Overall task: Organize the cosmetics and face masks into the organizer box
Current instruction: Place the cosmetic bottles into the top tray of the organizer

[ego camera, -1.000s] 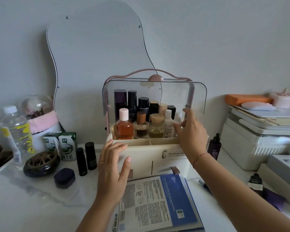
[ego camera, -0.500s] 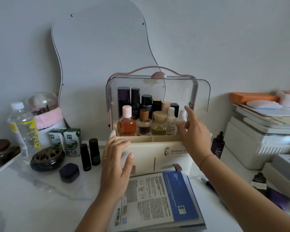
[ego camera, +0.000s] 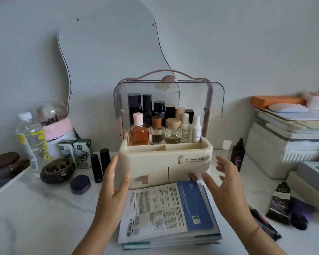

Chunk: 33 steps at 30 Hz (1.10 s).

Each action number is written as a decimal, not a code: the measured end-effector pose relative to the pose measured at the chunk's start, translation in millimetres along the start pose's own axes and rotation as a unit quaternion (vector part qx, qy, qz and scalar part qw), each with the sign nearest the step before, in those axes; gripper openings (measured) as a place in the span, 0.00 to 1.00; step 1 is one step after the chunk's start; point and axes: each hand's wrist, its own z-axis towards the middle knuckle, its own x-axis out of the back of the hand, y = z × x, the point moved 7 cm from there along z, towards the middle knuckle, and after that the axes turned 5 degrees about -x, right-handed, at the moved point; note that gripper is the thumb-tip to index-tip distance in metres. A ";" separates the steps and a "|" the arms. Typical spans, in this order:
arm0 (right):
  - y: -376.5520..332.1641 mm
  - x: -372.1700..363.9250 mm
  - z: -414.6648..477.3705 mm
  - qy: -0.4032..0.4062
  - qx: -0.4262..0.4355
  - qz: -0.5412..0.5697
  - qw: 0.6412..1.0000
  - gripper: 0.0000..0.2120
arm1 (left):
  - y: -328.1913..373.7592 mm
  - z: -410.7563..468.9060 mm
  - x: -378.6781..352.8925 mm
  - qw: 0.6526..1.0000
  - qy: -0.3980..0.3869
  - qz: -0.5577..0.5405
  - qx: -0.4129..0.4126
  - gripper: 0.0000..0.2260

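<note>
The cream organizer box [ego camera: 149, 161] stands at the middle of the white table, its clear lid [ego camera: 215, 100] raised. Several bottles fill its back row, among them an amber bottle [ego camera: 138, 134]. A stack of blue and white face masks [ego camera: 166, 210] lies flat in front of its two drawers. My left hand [ego camera: 114, 183] hovers open by the box's left front corner. My right hand [ego camera: 223, 183] hovers open, slightly blurred, by its right front corner. Neither hand holds anything. Two black tubes [ego camera: 99, 164] and a purple jar [ego camera: 80, 184] sit to the left.
On the left are a water bottle [ego camera: 30, 138], a dark incense burner [ego camera: 57, 170] and two green cartons [ego camera: 76, 153]. A dark dropper bottle [ego camera: 238, 154], a black tube [ego camera: 280, 201] and white stacked boxes [ego camera: 287, 144] stand on the right. A wavy mirror [ego camera: 109, 61] leans behind.
My right hand has left the bottles in the box and dropped to its right front corner. My left hand has shifted slightly away from the box's left side.
</note>
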 end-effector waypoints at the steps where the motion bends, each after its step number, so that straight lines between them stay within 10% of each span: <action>1: 0.7 -3.4 -0.8 -0.018 -0.005 0.005 1.000 0.30 | -5.5 -2.9 -0.1 1.000 -0.006 0.002 0.014 0.28; 6: 7.3 -22.6 -13.0 -0.077 -0.024 0.002 0.997 0.34 | -25.6 -21.3 -3.8 0.998 -0.026 -0.015 0.059 0.31; 13: 15.7 -17.9 -16.5 -0.055 -0.039 0.014 0.998 0.35 | -44.0 4.9 91.6 0.960 0.215 0.175 0.034 0.24; 21: 14.0 -26.3 -15.7 -0.061 -0.066 0.026 0.996 0.35 | -72.9 89.7 81.1 0.981 0.045 0.175 0.077 0.34; 33: 4.1 -16.5 -16.5 -0.052 -0.064 0.042 0.996 0.34 | -78.1 104.4 66.1 0.990 0.066 0.074 0.098 0.10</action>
